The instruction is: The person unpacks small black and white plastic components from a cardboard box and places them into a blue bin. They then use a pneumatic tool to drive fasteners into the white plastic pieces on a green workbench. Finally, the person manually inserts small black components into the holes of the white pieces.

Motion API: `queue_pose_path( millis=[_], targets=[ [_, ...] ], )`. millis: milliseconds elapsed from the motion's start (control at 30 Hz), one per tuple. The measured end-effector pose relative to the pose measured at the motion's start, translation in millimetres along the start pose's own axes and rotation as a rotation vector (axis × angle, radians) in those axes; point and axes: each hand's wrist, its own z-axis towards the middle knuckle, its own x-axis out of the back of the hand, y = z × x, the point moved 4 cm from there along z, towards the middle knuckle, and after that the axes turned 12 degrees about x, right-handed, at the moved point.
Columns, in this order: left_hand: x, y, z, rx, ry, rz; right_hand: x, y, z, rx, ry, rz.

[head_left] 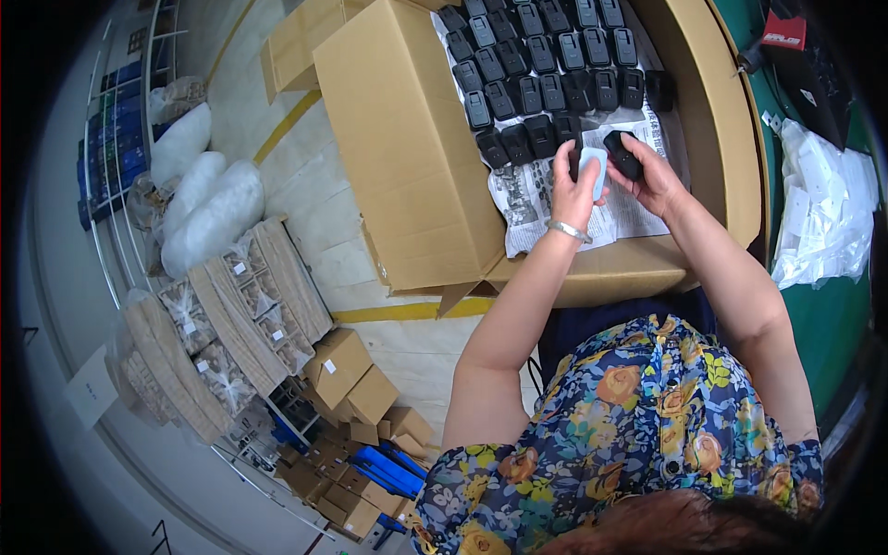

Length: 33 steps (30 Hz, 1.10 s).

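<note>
The fisheye rim is swallowing the picture's corners in black, and the far end of the big cardboard box (407, 157) is being cut off at the top edge, so the rows of small black devices (546, 65) inside are running out of sight there. The person's own head and flowered dress are filling the lower right and hiding whatever is lying beneath. What the light-coloured piece really is stays hard to make out, since fingers are covering most of it.

The left hand (575, 190), wearing a silver bracelet (569, 231) at the wrist, is curling closed around that pale, flat, rounded piece (594, 171), holding it upright. The right hand (652, 176) is gripping one black device (623, 154) between thumb and fingers, tilting it toward the pale piece; the two are sitting just beside each other, and whether they are touching I cannot tell.

The held device is looking small, dark and rounded, matching the ones lined up in the box. Both hands are hovering over a sheet of newspaper (536, 199) lining the box, just in front of the nearest row.

Off to the left, on the floor, clear bags and smaller cartons (347, 370) are lying stacked.
</note>
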Motion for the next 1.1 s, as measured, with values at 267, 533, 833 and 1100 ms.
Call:
queue_pose_path(
  millis=[267,533,833,1100],
  targets=[
    [9,-1,55,-0.502,0.211,0.321,15,3,46,0.118,0.038,-0.01],
    [-32,37,44,-0.52,0.629,1.241,22,8,55,0.357,0.173,-0.28],
    [-31,34,61,-0.518,0.531,1.086,36,2,64,0.67,0.401,-1.084],
    [-13,24,65,-0.596,0.478,1.015,40,0,67,0.676,0.235,-0.979]
  ],
)
